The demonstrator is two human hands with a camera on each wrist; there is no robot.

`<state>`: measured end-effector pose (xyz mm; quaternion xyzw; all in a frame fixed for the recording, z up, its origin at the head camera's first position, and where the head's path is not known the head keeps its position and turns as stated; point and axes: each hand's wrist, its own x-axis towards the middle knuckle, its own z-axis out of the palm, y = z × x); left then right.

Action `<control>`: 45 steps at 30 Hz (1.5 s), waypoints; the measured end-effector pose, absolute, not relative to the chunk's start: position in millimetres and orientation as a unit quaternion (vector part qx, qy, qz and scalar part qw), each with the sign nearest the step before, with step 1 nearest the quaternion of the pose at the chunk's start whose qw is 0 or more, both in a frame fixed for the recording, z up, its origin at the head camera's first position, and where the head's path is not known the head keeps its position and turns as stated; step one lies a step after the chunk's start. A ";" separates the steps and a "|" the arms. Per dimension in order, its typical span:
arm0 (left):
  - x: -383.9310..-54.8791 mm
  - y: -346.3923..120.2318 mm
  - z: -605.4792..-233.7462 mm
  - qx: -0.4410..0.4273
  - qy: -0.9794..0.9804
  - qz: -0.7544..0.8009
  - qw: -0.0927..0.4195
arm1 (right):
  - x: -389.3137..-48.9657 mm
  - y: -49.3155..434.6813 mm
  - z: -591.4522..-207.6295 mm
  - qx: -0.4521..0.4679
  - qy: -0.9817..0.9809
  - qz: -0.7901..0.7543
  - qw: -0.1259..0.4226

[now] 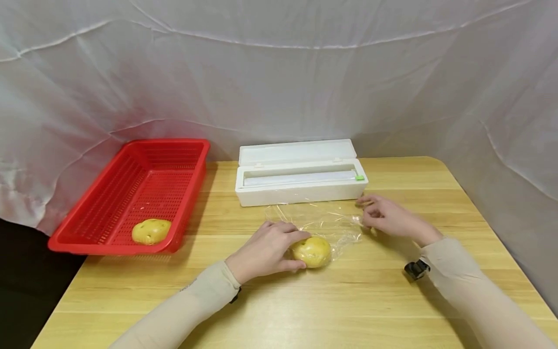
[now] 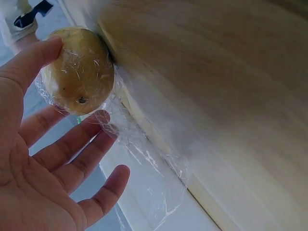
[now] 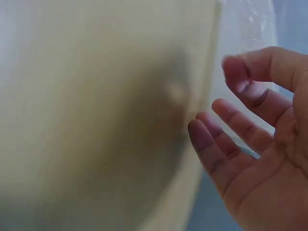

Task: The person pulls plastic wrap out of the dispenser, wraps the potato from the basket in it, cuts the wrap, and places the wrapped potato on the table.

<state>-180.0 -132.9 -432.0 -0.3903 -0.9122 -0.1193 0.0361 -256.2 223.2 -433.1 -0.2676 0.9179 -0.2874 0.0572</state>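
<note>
A yellow potato (image 1: 315,252) rests on the table, with clear plastic wrap (image 1: 331,223) clinging to it and spreading towards the box. My left hand (image 1: 272,249) holds this potato from its left side. In the left wrist view the thumb lies across the wrapped potato (image 2: 79,72) and the other fingers spread below it, near the loose film (image 2: 154,163). To the right, my right hand (image 1: 390,218) pinches the edge of the wrap between thumb and index finger. Its other fingers are loosely bent in the right wrist view, where the film (image 3: 255,21) shows only faintly.
A white wrap box (image 1: 301,195) stands behind the hands, its lid raised, with a film roll (image 1: 301,178) and a green slider (image 1: 359,178) on its edge. At the left, a red basket (image 1: 185,213) holds another potato (image 1: 151,231). Grey cloth (image 1: 279,87) hangs behind.
</note>
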 end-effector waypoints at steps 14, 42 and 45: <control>-178.0 -135.8 -432.7 -0.394 -0.909 -0.122 0.049 | -260.1 236.7 -425.3 -0.135 0.948 -0.280 0.062; -165.4 -135.4 -432.7 -0.424 -0.897 -0.120 0.032 | -235.2 121.1 -422.5 -0.407 0.884 -0.185 0.133; -161.9 -134.7 -433.2 -0.424 -0.898 -0.117 0.027 | -238.1 116.0 -429.8 -0.410 0.881 -0.181 0.154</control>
